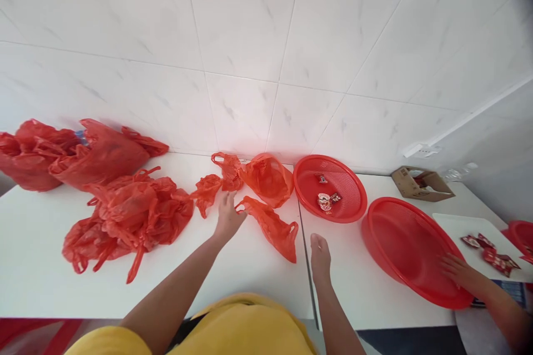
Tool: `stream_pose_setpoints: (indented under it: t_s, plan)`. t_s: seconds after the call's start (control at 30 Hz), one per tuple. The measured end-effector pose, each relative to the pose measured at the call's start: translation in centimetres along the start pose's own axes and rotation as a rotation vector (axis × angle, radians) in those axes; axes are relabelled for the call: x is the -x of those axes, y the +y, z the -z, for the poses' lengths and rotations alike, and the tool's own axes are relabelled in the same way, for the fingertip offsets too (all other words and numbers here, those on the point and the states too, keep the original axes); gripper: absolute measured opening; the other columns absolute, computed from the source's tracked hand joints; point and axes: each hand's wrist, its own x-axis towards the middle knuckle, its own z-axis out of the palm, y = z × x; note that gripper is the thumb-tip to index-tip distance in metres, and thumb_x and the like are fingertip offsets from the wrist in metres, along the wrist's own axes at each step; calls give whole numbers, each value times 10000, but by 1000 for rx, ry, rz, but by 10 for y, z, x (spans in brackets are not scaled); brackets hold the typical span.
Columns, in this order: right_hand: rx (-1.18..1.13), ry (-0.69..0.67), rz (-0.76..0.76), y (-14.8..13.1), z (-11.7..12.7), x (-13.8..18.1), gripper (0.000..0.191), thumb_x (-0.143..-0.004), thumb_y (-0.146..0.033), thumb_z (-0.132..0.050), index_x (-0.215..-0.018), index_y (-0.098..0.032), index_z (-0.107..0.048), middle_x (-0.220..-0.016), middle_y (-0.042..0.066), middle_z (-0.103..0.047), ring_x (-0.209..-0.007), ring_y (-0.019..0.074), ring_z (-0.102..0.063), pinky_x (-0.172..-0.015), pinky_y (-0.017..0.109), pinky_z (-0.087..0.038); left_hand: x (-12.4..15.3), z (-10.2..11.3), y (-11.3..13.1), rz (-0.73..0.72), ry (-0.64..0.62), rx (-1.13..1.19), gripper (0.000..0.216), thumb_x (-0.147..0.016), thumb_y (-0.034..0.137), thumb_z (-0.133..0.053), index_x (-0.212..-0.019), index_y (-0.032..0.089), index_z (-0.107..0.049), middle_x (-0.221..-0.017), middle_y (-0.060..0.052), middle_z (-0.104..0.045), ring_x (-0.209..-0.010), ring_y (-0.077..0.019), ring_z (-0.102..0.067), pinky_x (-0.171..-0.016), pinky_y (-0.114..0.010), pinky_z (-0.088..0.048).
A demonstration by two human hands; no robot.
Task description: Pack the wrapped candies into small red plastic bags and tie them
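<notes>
My left hand (230, 217) is over the table beside several thin red plastic bags, thumb and fingers apart, with nothing visible between them. Its fingertips are close to a crumpled red bag (231, 172); I cannot tell whether they touch. Just right of it lies a flattened red bag (275, 227) with loop handles. Behind that, a wide-mouthed red bag (270, 180) stands open. My right hand (320, 258) hovers by the table seam, fingers curled together and nothing seen in them. Nearest to it is a red plastic basket (331, 188) holding a few small wrapped packets (325, 201).
At left are a heap of tied red bags (129, 216) and full bags (104, 155) against the tiled wall. A co-worker's hand (462, 274) is at a tilted red basket (410, 244). Further right are a white tray (447, 224) with red packets and a cardboard box (420, 183).
</notes>
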Motion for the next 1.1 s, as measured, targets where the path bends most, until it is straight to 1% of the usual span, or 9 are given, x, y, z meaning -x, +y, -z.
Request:
stream_pose_setpoints:
  t_s: [0.13,0.23,0.37,0.47,0.53,0.7,0.83,0.97,1.1]
  plan:
    - [325,-195,156,-19,-38,14,801,-716,-588,-576,-1396,-213,-382,-1317,141,-504,-1056,263,-584,-833,340,-476,6,-30,-13,277,-249,10,956,-657,280,-729,-1460,174,-221,-1446,-218,-313,-1248,-315,-456,-927,-398,-446]
    - [530,-348,234,-9,-58,24,814,-696,-451,-634,-1423,-242,-335,-1289,133,-514,-1052,267,-599,-813,343,-476,0,-32,-23,308,-334,5,934,-576,175,-747,-1415,223,-340,-1375,-167,-439,-1110,-273,-556,-798,-318,-463]
    - [605,-364,231,18,-57,25,548,-732,-190,-487,-1280,-200,-480,-1166,108,-605,-998,212,-633,-807,300,-472,3,-27,-42,395,-392,18,531,-573,174,-721,-1091,198,-606,-928,-70,-652,-805,-234,-618,-630,-288,-422]
    - [520,-332,264,29,-41,18,516,-714,-118,-426,-1214,-200,-523,-1148,85,-639,-1031,187,-625,-839,276,-471,11,-25,-51,460,-393,66,171,-593,237,-700,-734,203,-609,-649,1,-576,-662,-203,-572,-568,-274,-371]
    - [475,-298,264,30,-30,14,497,-708,-125,-440,-1184,-211,-554,-1147,74,-653,-1040,191,-623,-839,278,-475,14,-25,-50,491,-382,135,160,-594,270,-691,-625,206,-547,-577,20,-524,-633,-189,-551,-560,-269,-359]
    - [319,-193,156,19,2,4,269,-709,-225,-516,-929,-222,-671,-942,58,-712,-887,223,-652,-726,301,-494,3,-16,-21,513,-368,450,228,-664,399,-611,-697,207,-492,-704,-13,-604,-718,-171,-598,-643,-281,-440]
    - [212,-151,120,10,28,-3,191,-731,-330,-523,-777,-215,-669,-749,42,-698,-734,218,-645,-611,300,-483,-4,3,11,450,-411,663,297,-671,434,-599,-652,220,-394,-558,55,-448,-609,-127,-548,-639,-265,-454]
    - [70,-122,66,0,34,-9,194,-695,-398,-576,-671,-212,-627,-594,13,-634,-561,185,-593,-514,286,-444,2,22,35,393,-482,697,298,-670,391,-634,-619,216,-399,-477,112,-255,-428,-66,-301,-470,-206,-303]
    - [-145,-140,-10,-42,37,-8,257,-697,-461,-566,-741,-209,-565,-640,19,-652,-572,183,-624,-553,316,-505,9,53,67,354,-528,602,286,-664,333,-669,-571,197,-435,-459,94,-334,-434,-64,-287,-464,-210,-257]
